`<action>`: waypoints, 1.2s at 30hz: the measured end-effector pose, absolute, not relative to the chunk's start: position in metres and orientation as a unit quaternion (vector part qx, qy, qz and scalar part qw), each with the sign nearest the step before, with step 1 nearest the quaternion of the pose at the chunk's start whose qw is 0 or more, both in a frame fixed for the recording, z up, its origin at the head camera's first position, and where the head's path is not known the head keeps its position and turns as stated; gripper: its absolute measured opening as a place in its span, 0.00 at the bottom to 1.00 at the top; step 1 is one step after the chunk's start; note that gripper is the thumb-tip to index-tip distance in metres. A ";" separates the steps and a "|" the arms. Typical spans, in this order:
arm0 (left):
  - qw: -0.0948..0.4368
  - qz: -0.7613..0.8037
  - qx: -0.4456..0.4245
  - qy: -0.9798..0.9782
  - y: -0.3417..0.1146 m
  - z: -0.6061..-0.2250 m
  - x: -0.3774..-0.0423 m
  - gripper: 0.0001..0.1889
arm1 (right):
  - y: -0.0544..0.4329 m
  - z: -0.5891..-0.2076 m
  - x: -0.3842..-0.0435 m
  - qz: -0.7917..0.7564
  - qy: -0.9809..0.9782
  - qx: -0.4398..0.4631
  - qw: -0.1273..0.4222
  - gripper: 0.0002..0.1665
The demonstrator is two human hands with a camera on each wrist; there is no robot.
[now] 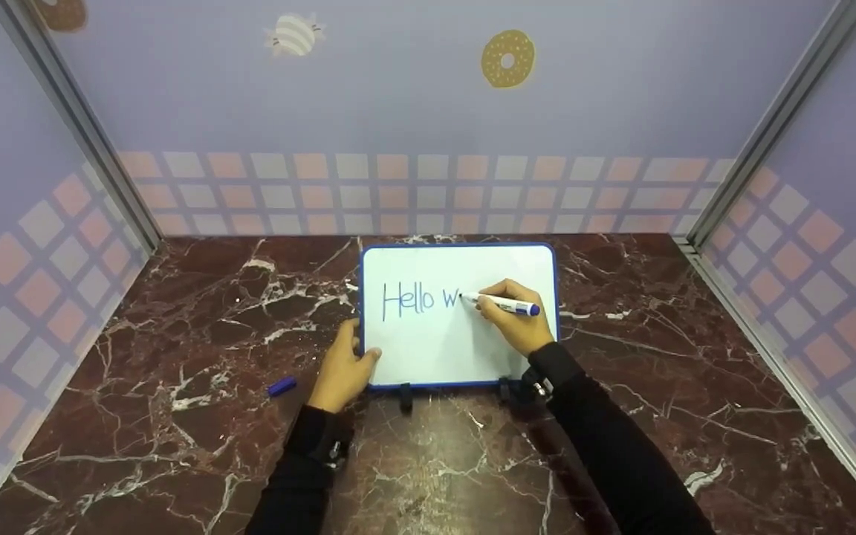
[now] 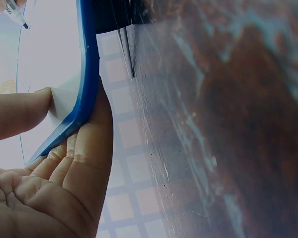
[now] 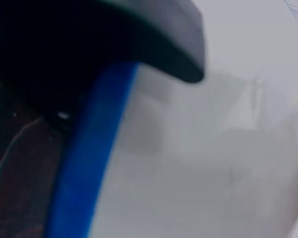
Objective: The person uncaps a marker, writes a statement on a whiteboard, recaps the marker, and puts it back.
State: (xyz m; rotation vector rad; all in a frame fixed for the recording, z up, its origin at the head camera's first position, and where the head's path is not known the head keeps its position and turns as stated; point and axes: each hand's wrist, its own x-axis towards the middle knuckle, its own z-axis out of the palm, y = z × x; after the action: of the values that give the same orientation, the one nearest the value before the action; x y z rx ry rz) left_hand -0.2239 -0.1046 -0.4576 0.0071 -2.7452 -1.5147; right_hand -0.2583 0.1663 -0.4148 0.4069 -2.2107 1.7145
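A whiteboard point(image 1: 428, 349) with a blue frame stands tilted on small black feet point(image 1: 406, 396). "Hello w" is written across it in blue. My right hand point(image 1: 519, 319) pinches a white marker point(image 1: 506, 304) with a blue end, its tip at the board just right of the "w". On the board's left edge, my left hand point(image 1: 344, 369) grips the frame, thumb on the front and fingers behind, as the left wrist view shows point(image 2: 64, 183). The right wrist view has the board's surface point(image 3: 188, 188) and blue frame close up, with the right hand mostly out of sight.
A blue marker cap point(image 1: 281, 386) lies on the dark red marbled table point(image 1: 198, 446), left of my left hand. Behind the table rises a lilac wall point(image 1: 398, 111) with pink and white squares, and side walls flank it.
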 end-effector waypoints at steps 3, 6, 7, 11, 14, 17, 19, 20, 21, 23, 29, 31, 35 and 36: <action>-0.001 -0.483 0.002 -0.876 -0.105 -0.457 -0.224 0.33 | 0.166 -0.415 -0.258 0.597 -0.774 0.146 0.154 0.03; -0.002 -0.483 0.001 -0.876 -0.105 -0.457 -0.223 0.33 | 0.167 -0.416 -0.258 0.597 -0.773 0.150 0.150 0.03; -0.002 -0.484 0.000 -0.875 -0.105 -0.457 -0.223 0.33 | 0.167 -0.416 -0.258 0.598 -0.773 0.152 0.148 0.03; 0.003 -0.485 -0.003 -0.875 -0.105 -0.458 -0.224 0.32 | 0.168 -0.417 -0.257 0.594 -0.775 0.159 0.145 0.03; 0.007 -0.487 -0.005 -0.874 -0.105 -0.459 -0.225 0.32 | 0.168 -0.418 -0.256 0.591 -0.777 0.162 0.145 0.02; 0.008 -0.487 -0.005 -0.873 -0.105 -0.459 -0.224 0.32 | 0.169 -0.418 -0.255 0.590 -0.778 0.162 0.146 0.03; 0.009 -0.485 -0.003 -0.875 -0.105 -0.459 -0.224 0.32 | 0.169 -0.419 -0.255 0.590 -0.778 0.160 0.146 0.03; 0.009 -0.484 -0.002 -0.875 -0.105 -0.459 -0.224 0.32 | 0.169 -0.419 -0.254 0.588 -0.779 0.159 0.146 0.03; 0.009 -0.484 -0.001 -0.875 -0.105 -0.460 -0.224 0.32 | 0.169 -0.419 -0.254 0.588 -0.780 0.157 0.145 0.03; 0.010 -0.484 0.002 -0.875 -0.105 -0.460 -0.224 0.32 | 0.170 -0.419 -0.254 0.590 -0.779 0.155 0.143 0.03; 0.016 -0.484 0.000 -0.875 -0.104 -0.460 -0.225 0.31 | 0.172 -0.419 -0.253 0.596 -0.775 0.153 0.147 0.03; 0.016 -0.484 -0.001 -0.875 -0.104 -0.460 -0.225 0.32 | 0.172 -0.419 -0.253 0.597 -0.774 0.149 0.152 0.02; 0.006 -0.484 -0.003 -0.875 -0.105 -0.459 -0.224 0.32 | 0.173 -0.419 -0.254 0.612 -0.764 0.137 0.156 0.03; 0.004 -0.484 -0.003 -0.875 -0.105 -0.459 -0.224 0.32 | 0.173 -0.419 -0.255 0.615 -0.761 0.134 0.156 0.03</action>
State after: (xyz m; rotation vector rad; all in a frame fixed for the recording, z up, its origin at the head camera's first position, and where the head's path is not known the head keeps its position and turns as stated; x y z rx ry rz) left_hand -0.2241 -0.1048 -0.4588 -0.0104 -2.7425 -1.5161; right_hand -0.2547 0.1733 -0.4193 0.3832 -2.1794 1.7622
